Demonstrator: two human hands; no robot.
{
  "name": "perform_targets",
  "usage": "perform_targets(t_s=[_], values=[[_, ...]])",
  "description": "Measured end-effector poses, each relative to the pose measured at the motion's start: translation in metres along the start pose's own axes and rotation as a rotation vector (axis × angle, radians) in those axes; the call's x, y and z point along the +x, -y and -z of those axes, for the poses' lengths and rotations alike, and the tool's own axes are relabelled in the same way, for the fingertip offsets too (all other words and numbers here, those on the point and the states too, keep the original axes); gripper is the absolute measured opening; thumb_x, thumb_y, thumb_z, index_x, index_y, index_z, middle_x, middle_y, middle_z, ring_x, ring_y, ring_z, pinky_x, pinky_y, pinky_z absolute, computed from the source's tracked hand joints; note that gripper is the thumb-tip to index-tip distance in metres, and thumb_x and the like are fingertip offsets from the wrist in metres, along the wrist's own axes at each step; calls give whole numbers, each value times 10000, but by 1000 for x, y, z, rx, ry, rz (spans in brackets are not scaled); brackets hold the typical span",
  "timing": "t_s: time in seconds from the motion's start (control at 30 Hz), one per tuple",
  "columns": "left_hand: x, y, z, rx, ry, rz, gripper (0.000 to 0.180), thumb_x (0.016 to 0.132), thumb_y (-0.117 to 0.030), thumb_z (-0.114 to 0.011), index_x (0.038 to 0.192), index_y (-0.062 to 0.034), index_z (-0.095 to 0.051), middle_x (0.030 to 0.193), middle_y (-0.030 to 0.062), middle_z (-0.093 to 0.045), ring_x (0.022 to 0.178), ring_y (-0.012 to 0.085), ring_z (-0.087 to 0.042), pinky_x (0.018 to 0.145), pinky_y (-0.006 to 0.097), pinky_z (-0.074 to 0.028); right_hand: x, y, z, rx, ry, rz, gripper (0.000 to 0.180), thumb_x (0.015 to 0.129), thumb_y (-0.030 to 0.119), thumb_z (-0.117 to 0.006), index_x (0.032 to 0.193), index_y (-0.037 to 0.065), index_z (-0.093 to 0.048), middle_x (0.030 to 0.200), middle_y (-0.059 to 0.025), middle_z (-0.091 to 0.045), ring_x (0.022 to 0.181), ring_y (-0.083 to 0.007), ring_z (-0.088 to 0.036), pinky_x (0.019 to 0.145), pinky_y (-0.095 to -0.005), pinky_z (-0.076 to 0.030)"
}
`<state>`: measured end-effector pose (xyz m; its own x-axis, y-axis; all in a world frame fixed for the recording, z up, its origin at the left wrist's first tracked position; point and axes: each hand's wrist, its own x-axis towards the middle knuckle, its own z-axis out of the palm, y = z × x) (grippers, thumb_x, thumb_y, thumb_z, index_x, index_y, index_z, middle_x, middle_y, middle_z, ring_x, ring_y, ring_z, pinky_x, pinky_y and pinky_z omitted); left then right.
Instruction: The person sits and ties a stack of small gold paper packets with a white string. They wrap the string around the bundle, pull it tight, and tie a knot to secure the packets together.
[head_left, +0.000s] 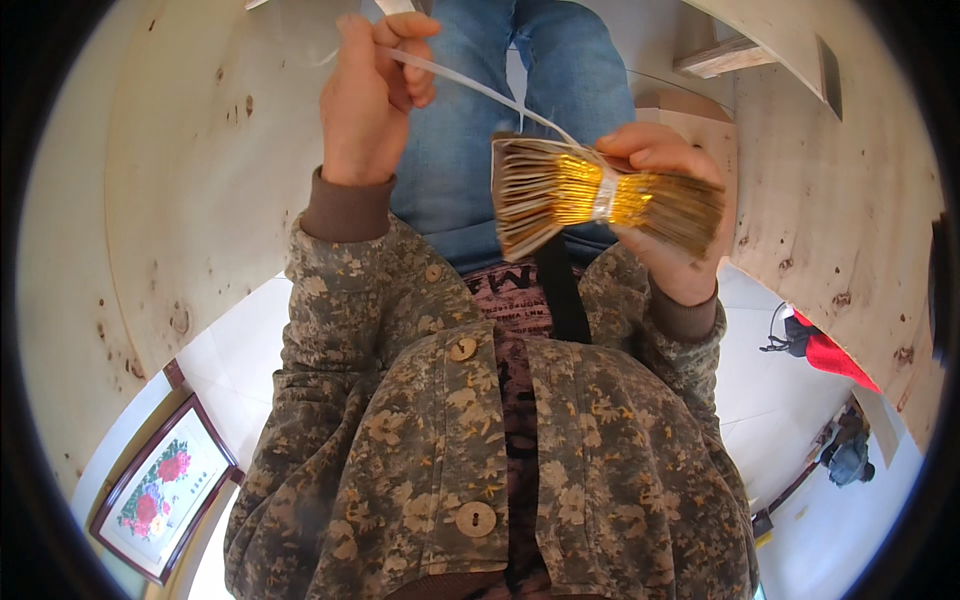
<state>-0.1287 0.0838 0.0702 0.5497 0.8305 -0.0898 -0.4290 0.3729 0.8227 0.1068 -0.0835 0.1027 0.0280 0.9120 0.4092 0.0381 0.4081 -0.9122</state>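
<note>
My right hand [668, 158] is closed round a bundle of thin brownish-grey sheets [522, 200], pinched at the waist so both ends fan out. Shiny gold foil [573, 190] covers the middle of the bundle, and a white band [605, 193] wraps tightly around it. From the top of the bundle a narrow white strip [490, 92] runs up to my left hand [368, 105], where the fingers are bent and closed on its far end. A short tail of the strip sticks out beyond that hand. The bundle is held in the air above my lap.
Pale wooden boards with knots [180, 200] stand at the left, and a similar board [830, 210] is at the right. Blue jeans [440, 190] show below the hands. A cardboard box [690, 105] sits beyond the right hand. A framed flower picture [165, 490] and a red item [835, 355] lie farther off.
</note>
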Motion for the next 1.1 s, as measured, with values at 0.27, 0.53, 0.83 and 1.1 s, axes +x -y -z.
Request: perform_targets(t_s=[0.27, 0.53, 0.83, 1.1], values=[[7, -29, -8, -80, 84, -86, 380, 1091, -349, -329, 798, -145, -458, 577, -76, -322, 551, 65, -285, 552, 236, -299, 5, 14, -22, -598, 3, 308, 336, 722, 24, -824, 1020, 26, -668, 1054, -117, -715, 966, -312, -653, 804, -362, -543], [-1, -26, 1, -255, 49, 59, 386, 1090, -376, -358, 772, -164, -412, 586, -87, -289, 554, 64, -257, 543, 235, -277, 8, 15, -21, -632, -38, 350, 329, 704, 8, -824, 991, 11, -664, 1052, -138, -712, 979, -329, -660, 808, -363, -539], [-17, -24, 34, 106, -705, -170, 335, 1014, -242, -576, 1273, -38, -519, 1060, 49, -591, 1045, 185, -562, 871, 359, -489, 7, 18, -13, -674, 16, 344, 339, 698, 1, -820, 997, 12, -661, 1057, -142, -712, 984, -337, -660, 824, -369, -534], [-5, -54, 23, 1121, -863, -1035, 791, 817, -143, -816, 1399, 74, -327, 1250, 155, -504, 1123, 217, -547, 907, 350, -491, 8, 18, -9, -683, 61, 331, 335, 698, 8, -811, 1000, 16, -666, 1072, -137, -713, 994, -338, -657, 833, -373, -534]])
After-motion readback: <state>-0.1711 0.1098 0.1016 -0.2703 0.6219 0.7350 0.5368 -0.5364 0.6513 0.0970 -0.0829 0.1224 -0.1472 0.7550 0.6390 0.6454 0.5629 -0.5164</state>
